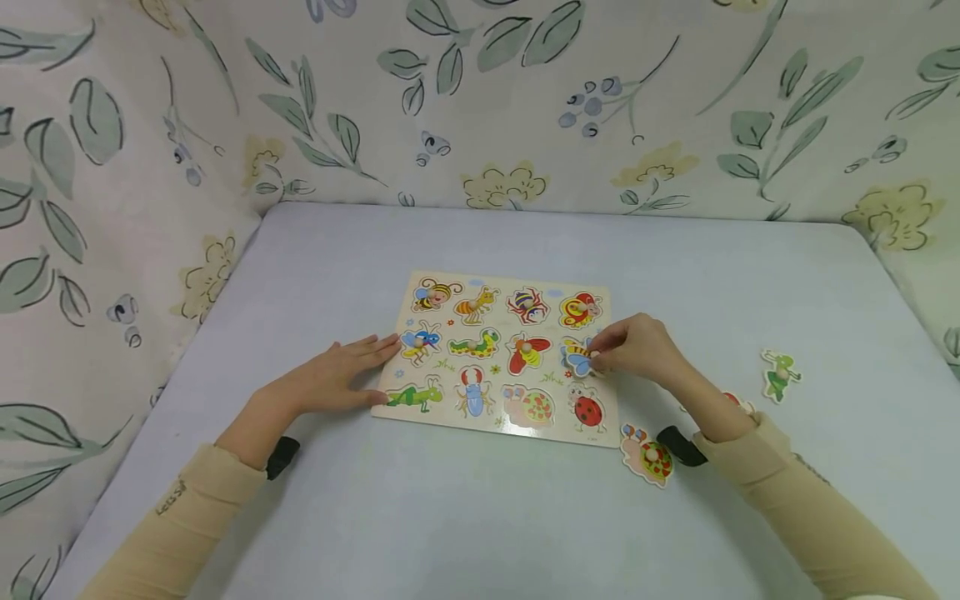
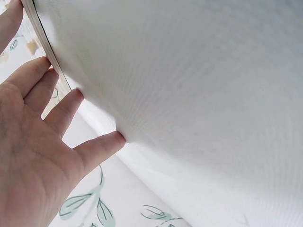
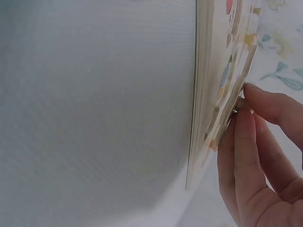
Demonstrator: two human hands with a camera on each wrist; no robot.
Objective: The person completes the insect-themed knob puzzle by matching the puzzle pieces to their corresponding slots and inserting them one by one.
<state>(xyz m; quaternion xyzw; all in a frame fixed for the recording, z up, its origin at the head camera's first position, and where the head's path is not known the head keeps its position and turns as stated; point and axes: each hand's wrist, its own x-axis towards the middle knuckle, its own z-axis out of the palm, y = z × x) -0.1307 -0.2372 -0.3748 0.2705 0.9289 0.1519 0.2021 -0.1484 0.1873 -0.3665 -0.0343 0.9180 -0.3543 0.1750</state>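
Observation:
A wooden insect peg puzzle board lies on the white table. My right hand pinches the knob of a blue-winged bee puzzle piece between thumb and fingers. That piece lies over the right end of the middle row, and the right wrist view shows it tilted against the board face. My left hand is spread, its fingertips touching the board's left edge. Pieces with knobs, such as the caterpillar and the red-winged bug, sit in the board. A printed snail picture shows in the bottom row.
Right of the board lie a loose snail piece and a green insect piece. Another piece is partly hidden behind my right wrist. A floral-patterned cloth rises behind the table and along its left side.

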